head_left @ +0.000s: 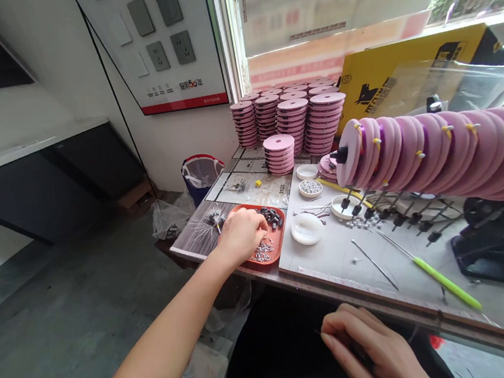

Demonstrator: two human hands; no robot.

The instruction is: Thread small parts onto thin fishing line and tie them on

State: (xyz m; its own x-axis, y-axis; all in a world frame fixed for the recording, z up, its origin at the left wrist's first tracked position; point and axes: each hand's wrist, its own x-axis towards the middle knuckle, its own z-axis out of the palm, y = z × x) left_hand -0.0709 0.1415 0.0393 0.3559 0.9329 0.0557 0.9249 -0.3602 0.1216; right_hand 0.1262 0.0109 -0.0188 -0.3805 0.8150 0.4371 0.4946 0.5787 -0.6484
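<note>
My left hand reaches over an orange-red tray, its fingers curled down and pressed together among the small parts. Whatever those fingertips hold is hidden. Small silver metal pieces lie in the tray by the fingers, and black cylindrical pieces are heaped behind them. Low in front of my dark clothing, my right hand is closed, thumb pressed against the forefinger. A very thin tip seems to stick out of that pinch, too fine to name. Beside the tray sits a round white dish.
Pink spools stand stacked at the back. A row of pink discs on a rod overhangs the table's right side. A green-handled hook tool, a thin metal rod and a bowl of silver beads lie on the board.
</note>
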